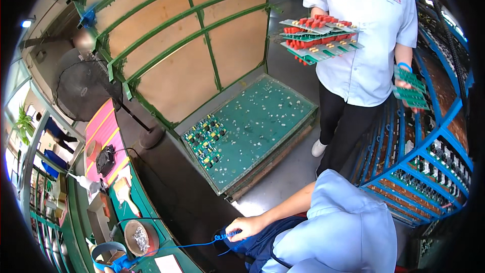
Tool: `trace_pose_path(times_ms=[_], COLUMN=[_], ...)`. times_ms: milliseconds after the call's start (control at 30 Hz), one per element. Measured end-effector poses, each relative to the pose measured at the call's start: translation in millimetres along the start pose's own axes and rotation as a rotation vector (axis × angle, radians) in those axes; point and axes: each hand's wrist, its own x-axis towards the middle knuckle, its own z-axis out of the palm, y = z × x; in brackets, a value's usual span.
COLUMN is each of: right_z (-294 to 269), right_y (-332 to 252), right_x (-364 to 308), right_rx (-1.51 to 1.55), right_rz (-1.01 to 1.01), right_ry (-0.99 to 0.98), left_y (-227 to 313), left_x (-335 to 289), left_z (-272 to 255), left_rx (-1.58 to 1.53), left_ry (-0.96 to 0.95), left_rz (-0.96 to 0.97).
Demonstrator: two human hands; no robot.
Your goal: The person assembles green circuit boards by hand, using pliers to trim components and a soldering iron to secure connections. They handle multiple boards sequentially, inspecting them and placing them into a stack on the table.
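My right hand (246, 228) rests low in the view, over my dark trousers, with its forearm coming from a light blue sleeve. Its fingers are curled closed on a blue coiled cord (222, 236). From there the cord runs left in a thin line to the green workbench (147, 192), ending near a round blue-rimmed container (108, 253). Beside that container stands a bowl (142, 237) holding silvery scraps. My left hand cannot be seen.
A co-worker (361, 35) stands ahead, carrying stacked circuit boards (321, 40) and more green boards (410, 88). A low green platform (262, 121) holds several boards (204, 140). Blue racks (404, 172) line the right; a brush (126, 194) and a fan (83, 83) are left.
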Motion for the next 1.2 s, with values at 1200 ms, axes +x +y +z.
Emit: trace_pose_path(times_ms=[1200], right_z=[97.7], right_y=[-40.5], right_x=[228.2], right_rx=[-0.396], right_rz=[-0.571], right_ry=[-0.072], left_y=[-128.2], left_x=[49.5], left_z=[-287.3], left_rx=[0.608], left_ry=[0.931], left_rz=[-0.378])
